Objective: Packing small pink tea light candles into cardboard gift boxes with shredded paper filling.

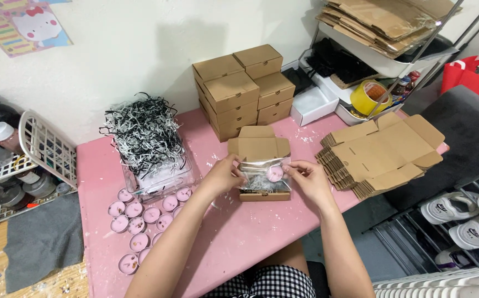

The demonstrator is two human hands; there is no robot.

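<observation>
While both hands meet over the pink table, the left hand and the right hand pinch the two ends of a clear bag with a pink candle inside; the bag sits right above the open box in the middle of the table; at 12 o'clock from the box stands a pile of closed boxes; at 3 o'clock lies a stack of flat cardboard, just beside the right hand; at 9 o'clock is a tub of shredded paper; at 8 o'clock lie small pink candles; nothing lies between the hands and the box.
</observation>
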